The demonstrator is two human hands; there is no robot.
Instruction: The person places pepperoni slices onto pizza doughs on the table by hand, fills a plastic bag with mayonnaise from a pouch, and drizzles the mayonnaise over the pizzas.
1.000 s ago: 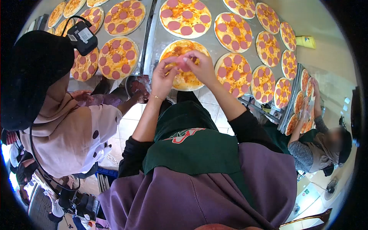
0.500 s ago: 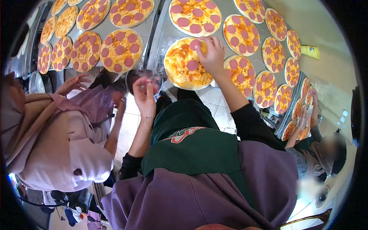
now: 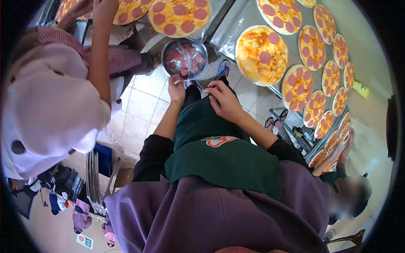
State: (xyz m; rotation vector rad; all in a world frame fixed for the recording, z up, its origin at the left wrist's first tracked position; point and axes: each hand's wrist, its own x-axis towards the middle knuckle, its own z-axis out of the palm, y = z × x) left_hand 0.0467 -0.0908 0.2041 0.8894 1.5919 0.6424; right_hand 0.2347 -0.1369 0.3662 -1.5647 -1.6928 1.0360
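Observation:
My left hand (image 3: 177, 89) is at the near rim of a metal bowl (image 3: 205, 50) of sliced sausage (image 3: 196, 63). Its fingers are curled; what they hold, if anything, is too small to make out. Over the dark green apron (image 3: 219, 156) hovers my right hand (image 3: 225, 102), fingers loosely bent and apart, with nothing visible in them. Ahead to the right, a pizza (image 3: 255, 69) with two sausage slices lies at the near corner of a metal tray (image 3: 230, 36).
Pizzas with many sausage slices (image 3: 297, 86) fill the tray at the right. Another topped pizza (image 3: 179, 14) lies at the back left. A co-worker in a light top (image 3: 55, 97) stands close on my left, and another person (image 3: 352, 192) is at the far right.
My right hand has left the pizza and come back toward my body. My left hand is now at the sausage bowl's rim. The view has turned left, and the left co-worker's arm reaches forward.

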